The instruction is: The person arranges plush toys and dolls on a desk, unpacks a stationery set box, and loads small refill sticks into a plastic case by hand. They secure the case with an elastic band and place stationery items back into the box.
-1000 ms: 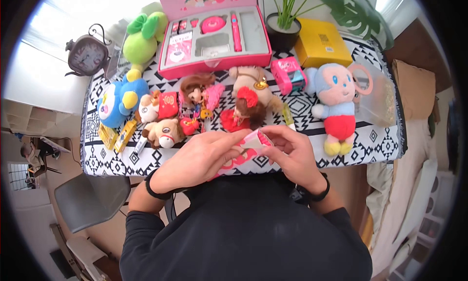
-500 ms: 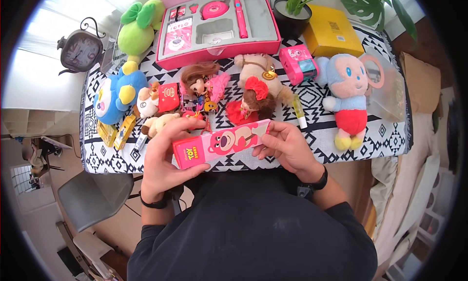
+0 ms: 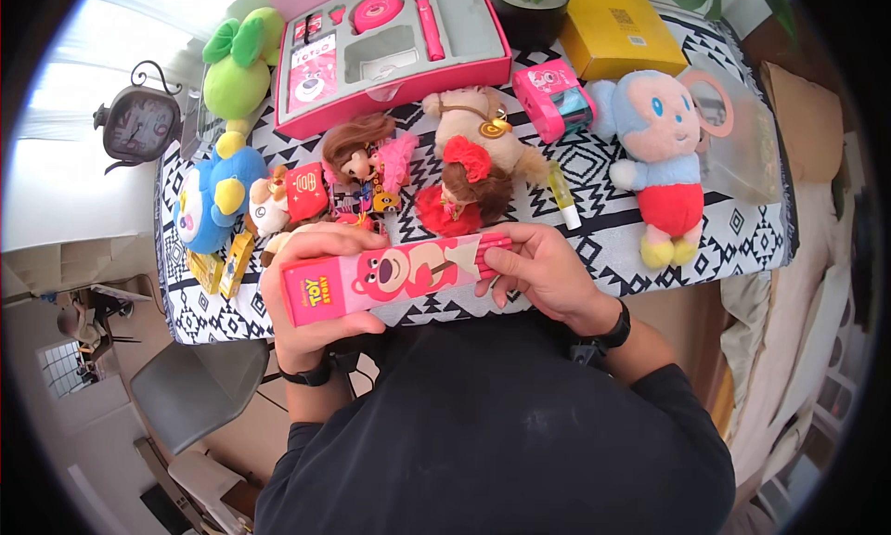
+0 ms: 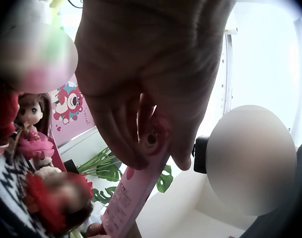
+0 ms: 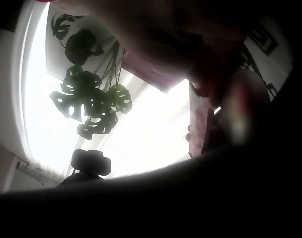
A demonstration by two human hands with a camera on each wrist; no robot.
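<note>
A long pink Toy Story box point(image 3: 390, 273) with a bear picture lies across both hands in the head view. The left hand point(image 3: 311, 322) grips its left end, thumb along the lower edge and fingers behind. At the box's right end several pink sticks, perhaps pencils point(image 3: 494, 255), show, and the right hand point(image 3: 552, 275) pinches there with thumb and fingers. The left wrist view has the left hand point(image 4: 146, 84) around the box point(image 4: 133, 196), which slants downward. In the dark right wrist view the right hand point(image 5: 166, 39) hides most of its contact with the box point(image 5: 197, 124).
Beyond the hands are two dolls point(image 3: 473, 196), plush toys, a pink sharpener-like item point(image 3: 554, 101) and a glue-like tube point(image 3: 562, 196). A pink gift box point(image 3: 394, 91), a yellow box point(image 3: 617, 29) and a potted plant stand at the back. A blue-and-red plush point(image 3: 670, 206) lies right.
The box has turned from its end-on position to show its front, and moved slightly left. The left hand has shifted to its left end. Pink sticks now show at the right end.
</note>
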